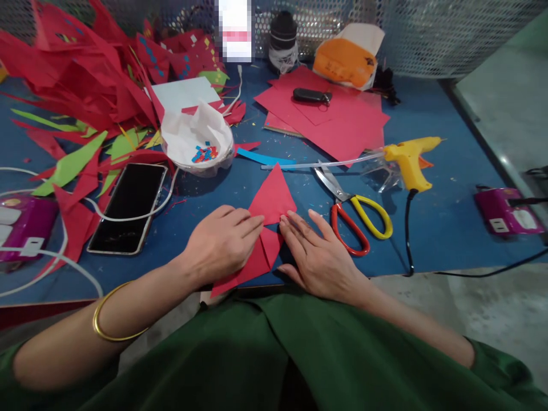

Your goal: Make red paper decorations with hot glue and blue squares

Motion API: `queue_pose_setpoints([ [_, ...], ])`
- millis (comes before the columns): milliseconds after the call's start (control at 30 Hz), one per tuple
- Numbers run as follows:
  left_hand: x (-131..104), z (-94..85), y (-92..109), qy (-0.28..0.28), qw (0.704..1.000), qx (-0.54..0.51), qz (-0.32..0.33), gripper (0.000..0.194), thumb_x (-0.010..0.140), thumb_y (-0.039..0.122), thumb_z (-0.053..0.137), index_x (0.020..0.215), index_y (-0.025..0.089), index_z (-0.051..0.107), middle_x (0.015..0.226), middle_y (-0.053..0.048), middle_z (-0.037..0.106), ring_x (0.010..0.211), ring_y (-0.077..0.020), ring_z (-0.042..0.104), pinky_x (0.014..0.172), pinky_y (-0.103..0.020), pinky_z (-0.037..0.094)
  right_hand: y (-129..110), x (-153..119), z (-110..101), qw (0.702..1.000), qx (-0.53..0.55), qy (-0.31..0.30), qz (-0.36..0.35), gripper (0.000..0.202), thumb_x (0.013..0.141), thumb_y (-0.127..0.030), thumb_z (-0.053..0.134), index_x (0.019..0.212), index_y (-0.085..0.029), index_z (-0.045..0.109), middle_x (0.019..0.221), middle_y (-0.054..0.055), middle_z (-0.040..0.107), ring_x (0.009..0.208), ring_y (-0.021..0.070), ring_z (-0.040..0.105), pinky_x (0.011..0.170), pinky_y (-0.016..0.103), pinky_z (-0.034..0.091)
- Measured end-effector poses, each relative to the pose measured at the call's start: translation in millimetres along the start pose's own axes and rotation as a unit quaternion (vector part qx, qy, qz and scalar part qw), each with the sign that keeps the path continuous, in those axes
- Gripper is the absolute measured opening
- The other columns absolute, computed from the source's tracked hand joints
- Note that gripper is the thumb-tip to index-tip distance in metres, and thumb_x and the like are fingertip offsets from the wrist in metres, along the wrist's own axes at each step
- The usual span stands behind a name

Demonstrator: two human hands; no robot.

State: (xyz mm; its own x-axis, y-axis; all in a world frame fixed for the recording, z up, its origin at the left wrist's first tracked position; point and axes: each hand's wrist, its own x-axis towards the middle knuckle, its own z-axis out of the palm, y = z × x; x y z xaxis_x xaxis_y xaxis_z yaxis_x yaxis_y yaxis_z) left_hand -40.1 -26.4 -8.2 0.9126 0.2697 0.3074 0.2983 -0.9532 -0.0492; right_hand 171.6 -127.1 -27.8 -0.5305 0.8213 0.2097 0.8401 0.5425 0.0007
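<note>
A folded piece of red paper [273,200] lies at the table's front, with a pointed tip facing away from me. Its lower part [269,249] shows a crease and reaches to the table edge. My left hand [225,240] rests on the left side of this paper, fingers stretched across it and thumb hidden. My right hand [319,251] lies flat at the paper's right edge, fingertips touching it and thumb apart. Scissors [342,200] with one red and one yellow handle lie open just beyond my right hand.
A yellow glue gun [409,160] with a clear glue stick lies right. Red sheets [329,128] carry a black key fob [311,96]. A lined bowl [201,137] holds small coloured bits. A phone [128,208], white cables and a heap of red cutouts [85,74] occupy the left.
</note>
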Motion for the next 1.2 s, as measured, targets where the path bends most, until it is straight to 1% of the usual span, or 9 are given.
queue_pose_setpoints([
  [67,11,-6.7,-1,0.050,0.995,-0.065,-0.056,0.023,0.090,0.014,0.053,0.092,0.018,0.075,0.105,-0.007,0.077,0.093,-0.0231,0.068,0.077,-0.038,0.052,0,1,0,1.000,-0.014,0.009,-0.011,0.067,0.101,-0.045,0.038,0.137,0.010,0.047,0.143,0.029,0.052,0.138,0.0371,0.046,0.116,0.057,0.032],
  [133,29,-9.9,0,0.093,0.975,-0.159,-0.122,0.026,0.091,0.013,0.051,0.101,0.018,0.075,0.105,-0.006,0.077,0.099,-0.0207,0.067,0.084,-0.036,0.053,0,1,1,0.999,-0.021,0.019,-0.017,0.067,0.100,-0.045,0.039,0.135,0.011,0.049,0.140,0.030,0.054,0.136,0.0377,0.048,0.115,0.056,0.033],
  [233,59,-3.3,0,0.112,0.956,-0.242,-0.123,0.020,0.093,0.026,0.060,0.103,0.018,0.075,0.107,-0.007,0.076,0.103,-0.0215,0.066,0.093,-0.038,0.050,-1,1,2,1.000,-0.016,0.015,-0.013,0.064,0.101,-0.046,0.038,0.131,0.008,0.054,0.134,0.029,0.060,0.131,0.0373,0.053,0.115,0.057,0.034],
  [433,87,15.8,-2,0.041,0.909,-0.405,-0.085,0.009,0.087,0.022,0.068,0.085,0.020,0.077,0.088,-0.003,0.077,0.089,-0.0171,0.068,0.086,-0.033,0.051,-1,0,4,1.000,0.002,0.002,-0.008,0.069,0.101,-0.047,0.039,0.138,0.010,0.045,0.140,0.031,0.054,0.139,0.0389,0.043,0.116,0.062,0.030],
  [633,88,11.7,4,0.053,0.855,-0.474,-0.205,0.015,0.082,0.021,0.069,0.068,0.016,0.070,0.076,-0.002,0.072,0.071,-0.0130,0.065,0.069,-0.026,0.049,-1,0,6,0.999,0.030,0.014,-0.002,0.070,0.099,-0.047,0.040,0.141,0.009,0.043,0.144,0.029,0.051,0.145,0.0369,0.036,0.118,0.059,0.030],
  [800,90,14.2,-11,0.083,0.884,-0.382,-0.257,0.027,0.092,0.031,0.061,0.069,0.016,0.062,0.066,0.001,0.065,0.064,-0.0111,0.056,0.062,-0.025,0.041,0,-1,5,1.000,0.024,0.017,0.002,0.070,0.099,-0.048,0.039,0.138,0.009,0.047,0.142,0.030,0.052,0.139,0.0374,0.045,0.116,0.060,0.034],
  [933,92,7.0,-35,0.125,0.940,-0.182,-0.261,0.036,0.100,0.038,0.049,0.073,0.018,0.059,0.071,-0.002,0.063,0.069,-0.0150,0.057,0.064,-0.029,0.039,-1,0,4,1.000,0.014,0.012,0.004,0.068,0.100,-0.046,0.039,0.139,0.009,0.047,0.144,0.029,0.050,0.137,0.0378,0.048,0.116,0.060,0.033],
  [1067,94,-5.4,-58,0.055,0.970,0.065,-0.226,0.040,0.104,0.035,0.035,0.088,0.015,0.065,0.086,-0.010,0.065,0.087,-0.0240,0.061,0.075,-0.039,0.041,-1,-1,5,1.000,0.016,0.025,0.004,0.066,0.100,-0.045,0.041,0.139,0.008,0.047,0.143,0.028,0.052,0.135,0.0369,0.049,0.115,0.061,0.034],
  [1200,88,-14.9,-66,0.036,0.960,0.159,-0.227,0.040,0.105,0.017,0.025,0.126,0.012,0.059,0.116,-0.011,0.066,0.102,-0.0221,0.055,0.081,-0.042,0.041,-1,-2,6,0.999,0.026,0.040,0.005,0.063,0.099,-0.043,0.042,0.139,0.006,0.049,0.141,0.026,0.055,0.134,0.0362,0.051,0.114,0.062,0.035],
])
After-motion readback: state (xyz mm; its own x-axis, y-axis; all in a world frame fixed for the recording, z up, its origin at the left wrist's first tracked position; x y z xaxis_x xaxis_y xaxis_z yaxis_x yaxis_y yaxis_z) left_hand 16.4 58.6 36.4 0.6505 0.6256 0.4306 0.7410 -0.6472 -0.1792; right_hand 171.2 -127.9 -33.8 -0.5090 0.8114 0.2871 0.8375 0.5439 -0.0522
